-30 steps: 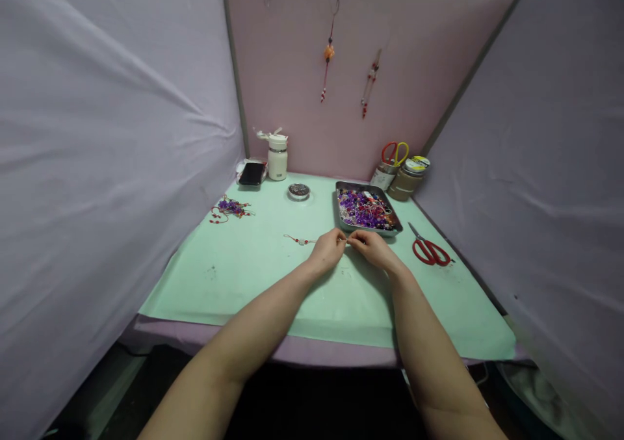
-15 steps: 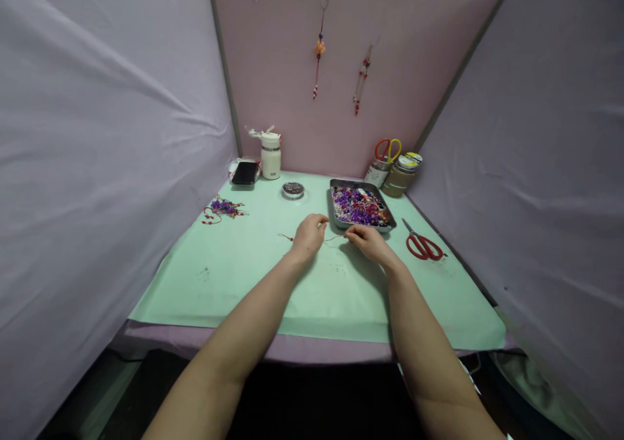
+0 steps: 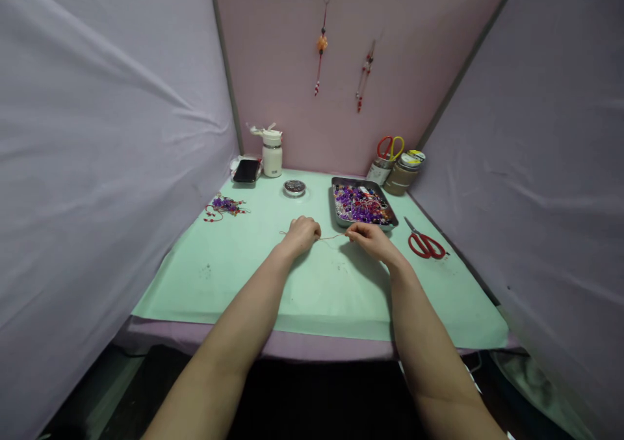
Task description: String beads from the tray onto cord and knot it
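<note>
A thin reddish cord (image 3: 332, 237) runs between my two hands just above the green table cover. My left hand (image 3: 303, 233) is closed on it near the middle of the table, and a short loop of the cord sticks out past the knuckles on the left. At the other end, my right hand (image 3: 363, 235) pinches the cord between thumb and fingertips, close to the front edge of a dark metal tray (image 3: 361, 224). Purple, red and clear beads (image 3: 358, 205) fill that tray. Whether a bead sits under my left fingers is hidden.
Red-handled scissors (image 3: 424, 242) lie to the right. Finished-looking beaded strings (image 3: 225, 207) are heaped at the left. Behind stand a small round container (image 3: 294, 188), a phone (image 3: 246, 171), a white bottle (image 3: 272, 155), a can with scissors (image 3: 379, 170) and a jar (image 3: 404, 175). Beaded pendants (image 3: 322, 43) hang on the wall.
My left hand has shifted slightly left and its fingers have closed down onto the cord, covering the red bead seen beside it before. My right hand keeps its pinch, nearly still.
</note>
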A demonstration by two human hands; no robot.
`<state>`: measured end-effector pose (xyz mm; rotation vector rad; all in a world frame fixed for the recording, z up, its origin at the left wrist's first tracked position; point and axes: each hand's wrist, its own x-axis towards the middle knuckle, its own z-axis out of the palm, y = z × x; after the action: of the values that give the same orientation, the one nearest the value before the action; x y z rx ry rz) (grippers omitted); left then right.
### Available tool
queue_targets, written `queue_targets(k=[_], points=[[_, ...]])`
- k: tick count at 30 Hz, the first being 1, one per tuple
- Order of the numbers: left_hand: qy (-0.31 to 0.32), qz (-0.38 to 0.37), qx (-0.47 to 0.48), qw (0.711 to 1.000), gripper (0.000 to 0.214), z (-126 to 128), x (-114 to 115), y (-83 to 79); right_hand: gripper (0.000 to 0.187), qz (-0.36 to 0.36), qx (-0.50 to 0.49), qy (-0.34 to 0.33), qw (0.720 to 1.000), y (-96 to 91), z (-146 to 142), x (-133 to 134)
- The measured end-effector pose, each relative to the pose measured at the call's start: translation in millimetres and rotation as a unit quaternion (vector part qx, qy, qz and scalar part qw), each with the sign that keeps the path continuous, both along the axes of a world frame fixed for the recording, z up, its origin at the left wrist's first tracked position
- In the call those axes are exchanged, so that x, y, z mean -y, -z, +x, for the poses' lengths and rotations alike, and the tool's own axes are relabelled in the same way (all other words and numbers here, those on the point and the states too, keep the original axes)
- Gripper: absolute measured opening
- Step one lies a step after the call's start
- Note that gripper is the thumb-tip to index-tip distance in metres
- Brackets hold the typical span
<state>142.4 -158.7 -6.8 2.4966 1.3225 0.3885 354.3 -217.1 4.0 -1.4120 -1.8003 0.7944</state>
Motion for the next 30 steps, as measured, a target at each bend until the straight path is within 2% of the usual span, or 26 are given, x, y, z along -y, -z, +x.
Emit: queue_targets(k=[10,15,21,25,27,30], points=[[0.001,0.008,-0.020,1.000,0.022,1.5,3.0,0.5,0.024,-0.016,-0.017,-0.024,0.999,-1.2,-0.3,1.0],[-0.016,0.023,0.001,1.000,0.021,2.1,4.8,-2.1,0.019,0.080,-0.009,0.004,0.997,1.3,-3.5,-2.5],[-0.026,0.026,0.002,0.999,0.022,3.1,5.5,-2.8,0.021,0.132,0.095,0.039,0.986,25.6,-30.9,-14.6],[-0.034,0.037,0.009,0.999,0.020,3.1,4.3,-1.1,0.016,0.103,0.172,0.080,0.977,35.0,-52.3,-21.8],[-0.039,0.039,0.008,0.998,0.020,2.9,3.4,-0.3,0.016,0.085,0.147,0.082,0.982,32.9,-54.7,-21.3],[-0.050,0.035,-0.004,0.998,0.022,2.4,2.9,0.1,0.020,0.037,0.049,0.068,0.996,24.0,-44.9,-13.7]])
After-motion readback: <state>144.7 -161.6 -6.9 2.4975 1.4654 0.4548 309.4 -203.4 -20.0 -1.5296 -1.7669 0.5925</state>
